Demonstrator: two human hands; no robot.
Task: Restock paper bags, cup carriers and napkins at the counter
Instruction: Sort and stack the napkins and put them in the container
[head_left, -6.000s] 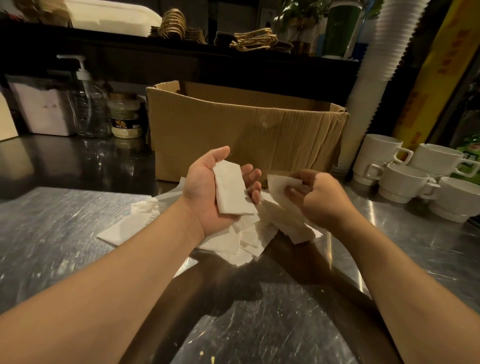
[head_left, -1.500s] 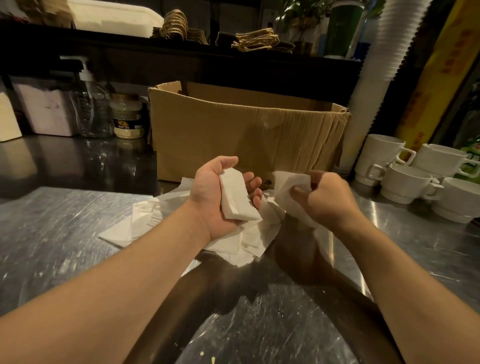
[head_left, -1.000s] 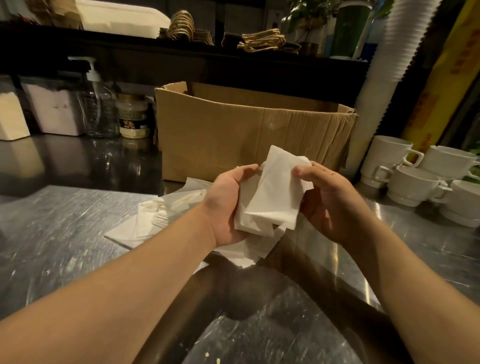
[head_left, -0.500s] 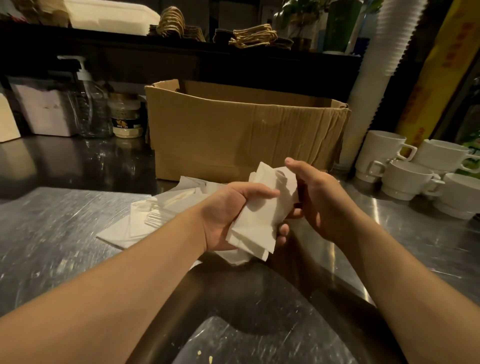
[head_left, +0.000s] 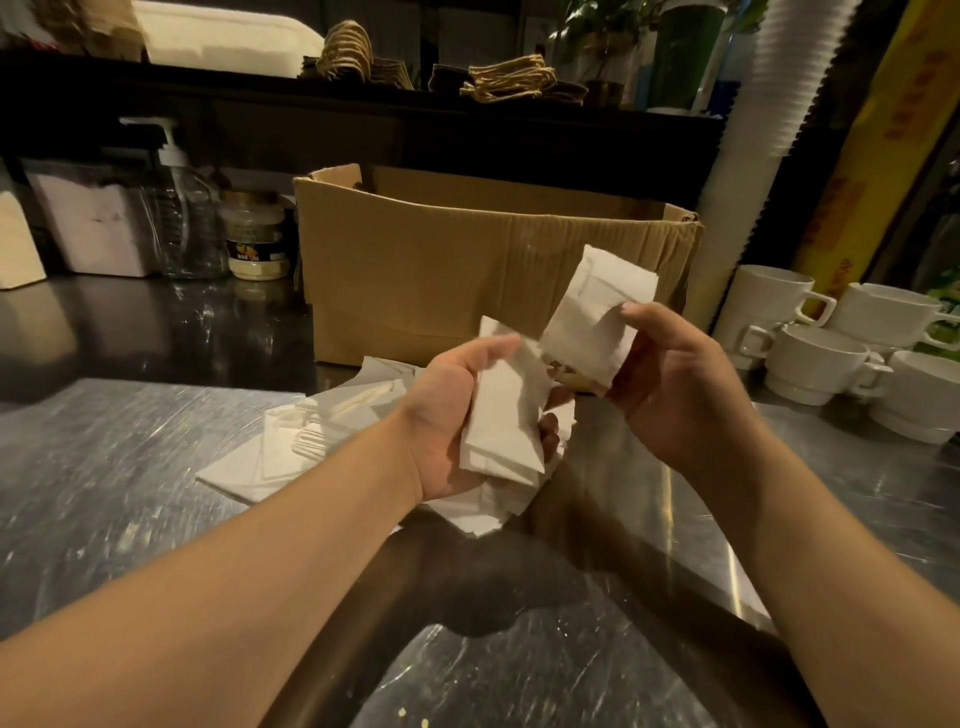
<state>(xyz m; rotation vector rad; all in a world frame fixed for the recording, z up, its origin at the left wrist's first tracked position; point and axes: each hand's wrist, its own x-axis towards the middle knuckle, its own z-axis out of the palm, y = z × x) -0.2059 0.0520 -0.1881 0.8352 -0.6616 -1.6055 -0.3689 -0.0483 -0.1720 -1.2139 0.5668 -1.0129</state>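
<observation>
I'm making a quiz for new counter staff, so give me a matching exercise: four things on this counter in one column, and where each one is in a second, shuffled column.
Things:
1. folded napkin stack
2. single napkin
3. cardboard box
4. white mugs

Places:
A. stacked at the far right
B. in the left hand
C. behind both hands
D. pinched in the right hand

Pairs: 1-B, 2-D, 3-C, 4-A

Scratched steel counter (head_left: 104, 467) bearing loose white napkins (head_left: 311, 441) at centre, a cardboard box (head_left: 441, 275) behind them, stacked white cups (head_left: 831, 353) far right, and a pump bottle (head_left: 182, 218) and jar (head_left: 257, 239) far left.
</observation>
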